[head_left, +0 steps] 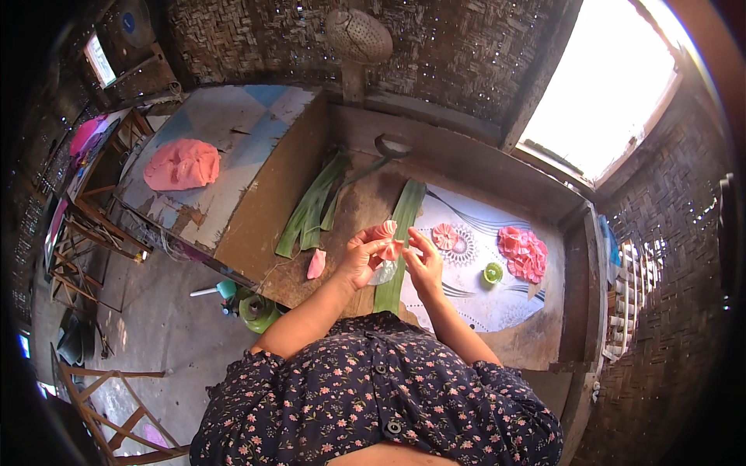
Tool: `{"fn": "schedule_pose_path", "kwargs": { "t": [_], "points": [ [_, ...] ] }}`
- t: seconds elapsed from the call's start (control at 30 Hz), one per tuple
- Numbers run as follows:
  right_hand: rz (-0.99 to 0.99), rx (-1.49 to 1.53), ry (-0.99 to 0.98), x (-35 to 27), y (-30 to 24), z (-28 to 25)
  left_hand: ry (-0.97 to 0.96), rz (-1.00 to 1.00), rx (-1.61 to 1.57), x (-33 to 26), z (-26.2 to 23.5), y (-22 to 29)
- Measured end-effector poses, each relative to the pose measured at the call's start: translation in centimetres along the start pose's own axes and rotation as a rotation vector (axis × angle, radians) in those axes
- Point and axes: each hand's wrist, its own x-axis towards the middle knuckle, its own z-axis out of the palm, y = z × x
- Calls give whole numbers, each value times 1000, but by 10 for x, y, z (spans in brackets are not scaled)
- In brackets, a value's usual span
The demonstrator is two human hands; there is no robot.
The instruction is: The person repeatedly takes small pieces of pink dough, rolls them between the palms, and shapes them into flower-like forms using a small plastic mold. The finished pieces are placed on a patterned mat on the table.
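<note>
My left hand (360, 258) is closed on a gathered pink cloth piece (390, 248), its folds fanning out past the fingertips. My right hand (425, 264) faces it with bent fingers in a pinch at the piece's right side; what they hold is too small to make out. Another folded pink bit (384, 230) shows above the left fingers. To the right lies a round pleated pink rosette (444, 236) on a white patterned sheet (483, 220). Farther right is a pile of similar pink pieces (523, 254), with a small round green container (493, 272) beside it.
Long green leaf strips (315, 206) lie on the wooden tabletop, and another leaf (408, 208) runs under my hands. A loose pink piece (316, 264) is near my left forearm. A pink bundle (183, 165) rests on the raised box (233, 124). Raised wooden edges border the table.
</note>
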Motion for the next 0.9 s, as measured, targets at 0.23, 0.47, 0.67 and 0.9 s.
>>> {"fn": "schedule_pose_path", "kwargs": {
  "t": [0.23,0.47,0.67,0.9],
  "points": [
    [232,473,-275,24,-6,-6,-16,-134,126,-3,-3,3],
    [-60,-110,-291,29,4,1,44,-239,166,-4,-23,6],
    [-195,-466,-213,39,50,17,21,-205,38,-9,-51,21],
    [-434,-616,-413,28,116,54,184,-98,-104,-19,-66,44]
  ]
}}
